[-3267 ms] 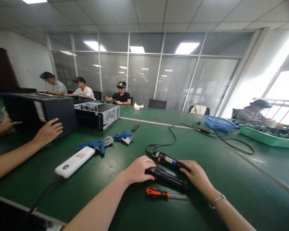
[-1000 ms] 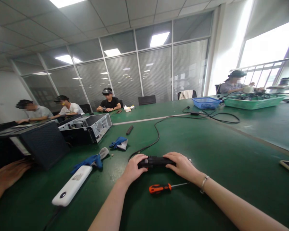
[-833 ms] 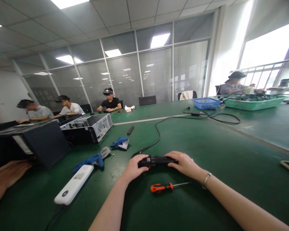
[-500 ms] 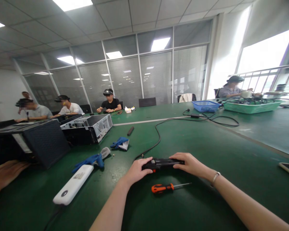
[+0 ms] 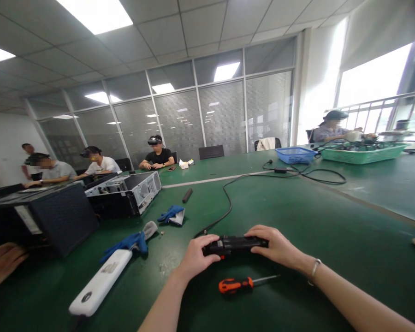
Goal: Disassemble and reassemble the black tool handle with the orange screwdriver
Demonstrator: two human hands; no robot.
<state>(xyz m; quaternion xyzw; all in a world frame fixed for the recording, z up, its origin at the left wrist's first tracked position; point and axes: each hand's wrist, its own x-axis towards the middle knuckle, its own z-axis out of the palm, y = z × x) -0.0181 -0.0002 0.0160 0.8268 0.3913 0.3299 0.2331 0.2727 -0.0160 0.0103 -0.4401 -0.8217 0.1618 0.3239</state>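
Note:
A long black device with a small red part [image 5: 235, 245] lies sideways across the green table in front of me, gripped at both ends. My left hand [image 5: 201, 256] wraps its left end, thumb near the red part. Around the right end close the fingers of my right hand [image 5: 268, 242]; a bracelet circles that wrist. What kind of device it is I cannot make out. A black cable [image 5: 230, 203] runs up to my left hand, which hides where it ends. Just below, an orange and black screwdriver [image 5: 235, 285] rests on the table, shaft pointing right.
To the left lie a white power strip [image 5: 102, 281], blue-grey gloves [image 5: 126, 244] and a dark bar [image 5: 187, 195]. Computer cases [image 5: 65, 216] stand beyond, near another person's hand [image 5: 3, 263]. Blue [image 5: 293, 156] and green baskets [image 5: 364, 154] sit far right. Several people sit around the table.
The view has tilted slightly, so the table items appear a little lower. Both hands keep their hold on the black device. The other person's hand at the left has shifted left.

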